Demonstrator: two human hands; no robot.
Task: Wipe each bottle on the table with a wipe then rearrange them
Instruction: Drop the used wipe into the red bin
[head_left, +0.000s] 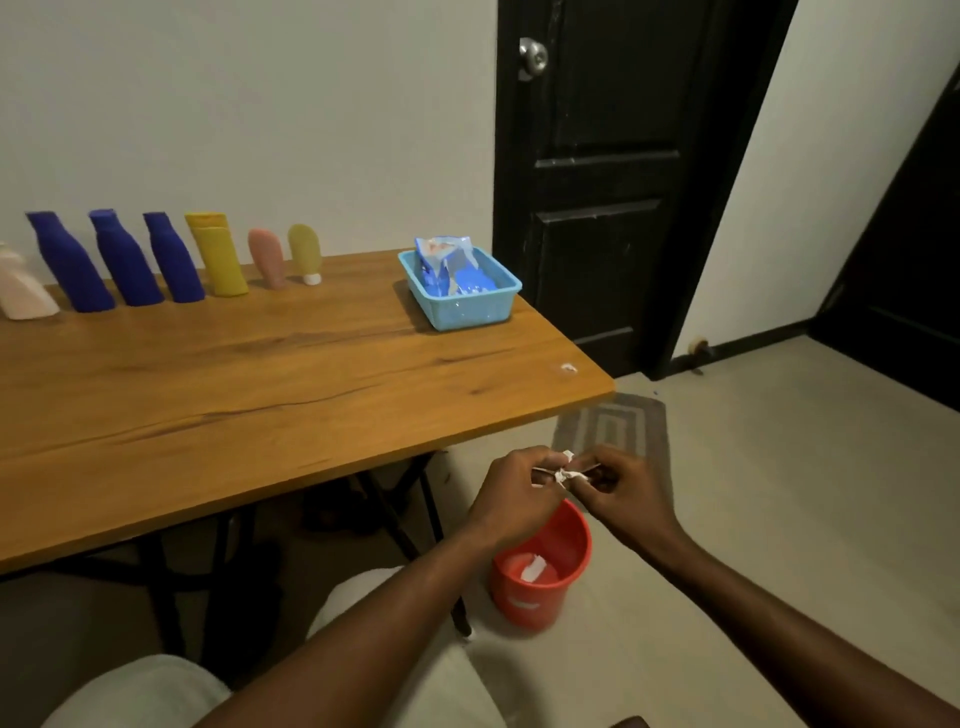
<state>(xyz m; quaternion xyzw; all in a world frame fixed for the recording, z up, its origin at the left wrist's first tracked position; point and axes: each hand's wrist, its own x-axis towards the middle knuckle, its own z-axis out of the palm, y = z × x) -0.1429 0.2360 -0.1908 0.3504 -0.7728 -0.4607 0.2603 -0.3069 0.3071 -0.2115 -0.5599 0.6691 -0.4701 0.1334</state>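
Several bottles stand in a row along the wall at the back left of the wooden table (291, 384): a pale pink bottle (23, 291), three blue bottles (124, 262), a yellow bottle (218, 257), a pink tube (267, 258) and an olive tube (305, 253). A blue wipes pack (441, 262) sits in a light blue basket (470, 312) at the table's right end. My left hand (511, 491) and my right hand (626, 493) meet off the table's right corner, above a red bucket (545, 582), both pinching a small crumpled white wipe (563, 470).
The red bucket stands on the floor beside the table leg and holds a used white wipe (532, 569). A small white scrap (569, 369) lies near the table's right corner. A striped grey mat (618, 431) lies on the floor before a black door (623, 182).
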